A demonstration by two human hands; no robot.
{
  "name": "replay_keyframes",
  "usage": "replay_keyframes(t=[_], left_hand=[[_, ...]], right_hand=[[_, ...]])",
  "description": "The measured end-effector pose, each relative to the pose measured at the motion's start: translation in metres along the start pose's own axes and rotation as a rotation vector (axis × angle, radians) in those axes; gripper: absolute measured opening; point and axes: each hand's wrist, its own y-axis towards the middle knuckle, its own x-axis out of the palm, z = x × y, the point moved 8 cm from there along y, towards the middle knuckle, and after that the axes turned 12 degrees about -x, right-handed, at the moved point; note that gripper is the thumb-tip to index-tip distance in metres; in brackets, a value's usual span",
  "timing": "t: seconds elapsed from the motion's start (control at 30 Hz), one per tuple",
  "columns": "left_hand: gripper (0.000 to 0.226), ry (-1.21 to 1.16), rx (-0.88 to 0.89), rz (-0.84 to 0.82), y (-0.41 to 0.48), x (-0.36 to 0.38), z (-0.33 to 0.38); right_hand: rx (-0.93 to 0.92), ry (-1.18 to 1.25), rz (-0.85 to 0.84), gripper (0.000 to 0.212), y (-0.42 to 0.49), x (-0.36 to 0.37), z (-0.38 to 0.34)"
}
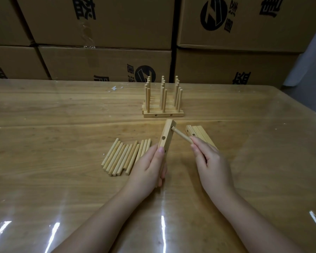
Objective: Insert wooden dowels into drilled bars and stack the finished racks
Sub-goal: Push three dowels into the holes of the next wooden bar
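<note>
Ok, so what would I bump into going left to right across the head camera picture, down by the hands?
Loose dowels → left hand → drilled bar → dowel at its end hole → right hand.

Table (62,110): wooden, under clear glossy film — light glare streaks along near edge
Behind: stacked cardboard cartons (102,22), black printed logos — taped seams

The place looked like a factory storeroom or assembly workshop. Printed cardboard cartons (102,24) stood stacked like a wall behind a wooden tabletop (62,110) covered in clear plastic sheet (263,179). Batches of dowels (124,156) and finished racks (162,106) lay on it.
</note>
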Motion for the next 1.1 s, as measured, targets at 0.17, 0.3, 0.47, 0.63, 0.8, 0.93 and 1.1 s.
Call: replay_keyframes(t=[0.17,0.3,0.47,0.63,0.8,0.93,1.1], left_hand=[[0.035,0.073,0.032,0.017,0.000,0.001,0.000],[0.037,0.152,0.031,0.055,0.000,0.000,-0.003],[0.032,0.208,0.022,0.088,0.001,-0.001,-0.007],[0.052,0.276,0.022,0.106,0.002,-0.001,-0.010],[0.052,0.309,0.038,0.102,0.001,0.000,-0.008],[0.055,0.330,0.037,0.103,0.002,0.001,-0.008],[0.052,0.336,0.047,0.091,0.002,0.001,-0.008]], right_hand=[[-0.042,-0.127,0.003,0.030,0.003,-0.008,-0.003],[-0.061,-0.191,0.002,0.030,0.005,-0.012,-0.007],[-0.073,-0.252,0.016,0.034,0.007,-0.017,-0.009],[-0.096,-0.258,0.014,0.035,0.008,-0.018,-0.012],[-0.092,-0.267,0.015,0.032,0.007,-0.017,-0.013],[-0.094,-0.265,0.013,0.030,0.008,-0.016,-0.014],[-0.097,-0.266,0.018,0.026,0.006,-0.016,-0.012]])
